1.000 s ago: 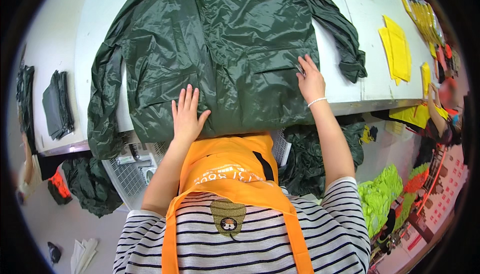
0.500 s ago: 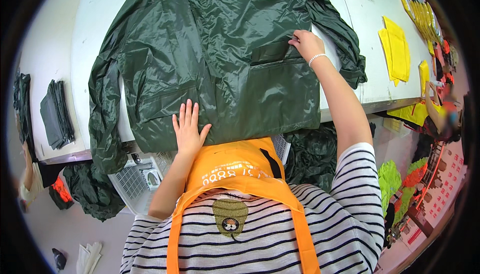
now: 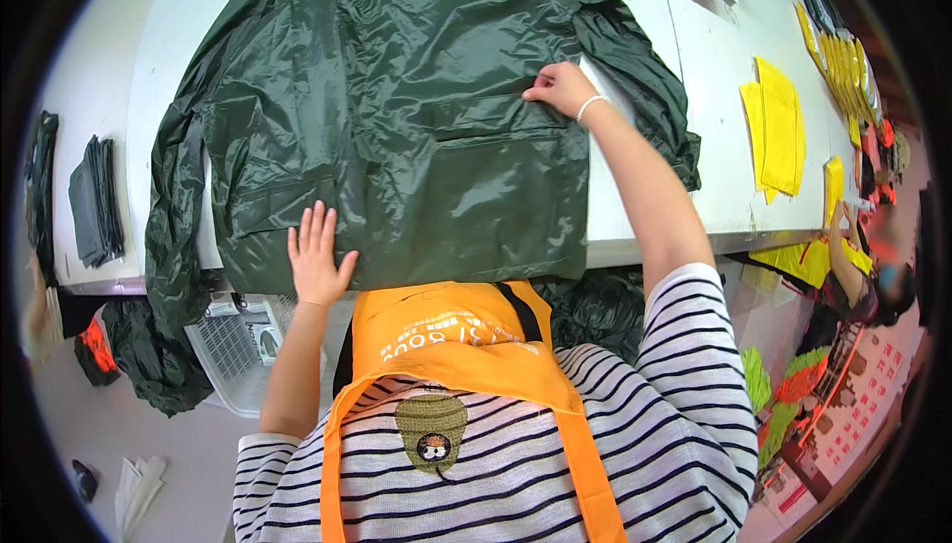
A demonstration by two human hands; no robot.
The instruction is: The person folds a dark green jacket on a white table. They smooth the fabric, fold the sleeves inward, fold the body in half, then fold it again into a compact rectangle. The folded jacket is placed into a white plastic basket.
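1. We see the jacket (image 3: 407, 196) lying on the bench (image 3: 719, 97), its hem past the near edge.
2. On the jacket's lower left rests the left hand (image 3: 319, 257); at its right-side pocket flap (image 3: 486, 120), the right hand (image 3: 557, 89).
3. Left of the jacket, we find a stack of garments (image 3: 97, 201) on the bench.
4. Right of the jacket lie flat packets (image 3: 778, 131), a row of packets (image 3: 843, 62) farther right.
5. Below the jacket's lower left, we find a basket (image 3: 230, 345), a cloth heap (image 3: 154, 355) left of it.

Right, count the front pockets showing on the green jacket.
2 on the green jacket: the right-side pocket just below the right hand, and the left-side pocket beside the left hand. More could be hidden underneath.
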